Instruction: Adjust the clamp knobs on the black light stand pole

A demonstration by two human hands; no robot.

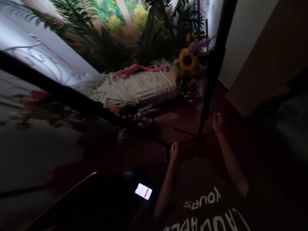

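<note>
Two black tripod stands rise in dim light. The left stand (60, 89) slants down from the left edge toward the floor, and the right stand (211, 77) is steeper with splayed legs at its foot. My left hand (174, 151) is closed at the lower end of the left stand, its fingertips bent together. Higher up, my right hand (218, 124) is closed at a small dark projection on the side of the right stand's lower pole. Shadow hides exactly what part each hand's fingers press on.
A lit phone (143, 191) lies on a dark surface at the lower left. Beyond the stands are a white-draped block (139, 86) with a pink plush toy (131, 70), sunflowers (187, 59) and palm fronds. A brown panel (262, 61) leans at the right.
</note>
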